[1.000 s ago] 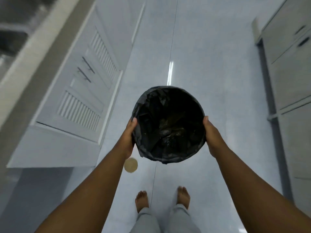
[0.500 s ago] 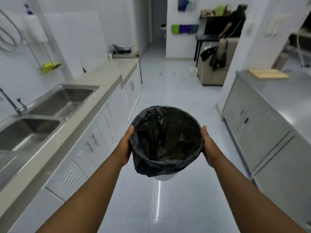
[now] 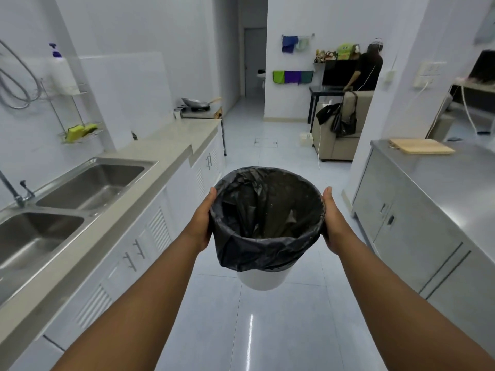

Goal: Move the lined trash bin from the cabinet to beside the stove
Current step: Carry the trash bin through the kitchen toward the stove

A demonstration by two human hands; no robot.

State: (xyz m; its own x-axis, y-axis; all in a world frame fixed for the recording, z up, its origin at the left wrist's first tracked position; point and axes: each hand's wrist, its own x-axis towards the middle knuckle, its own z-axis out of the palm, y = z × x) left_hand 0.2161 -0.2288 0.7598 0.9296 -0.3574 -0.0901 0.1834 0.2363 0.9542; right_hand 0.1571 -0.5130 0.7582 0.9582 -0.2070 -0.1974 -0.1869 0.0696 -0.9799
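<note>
While it's hanging in mid-air over the floor, the trash bin (image 3: 263,279), a white tub w/ a black liner (image 3: 267,218) folded over its rim, is sitting squarely btwn two hands. The left hand (image 3: 202,223) is pressing flat against the bin's left side, thumb up by the rim; the right hand (image 3: 330,220) is doing the same on the right, fingers wrapping behind, out of sight. Both are gripping it. To the left, the double sink (image 3: 67,199) and counter (image 3: 150,167) are running toward the stove (image 3: 199,112) w/ a pan (image 3: 197,103) at the far end, well apart from the bin. A steel cabinet (image 3: 409,223) is standing to the right.
</note>
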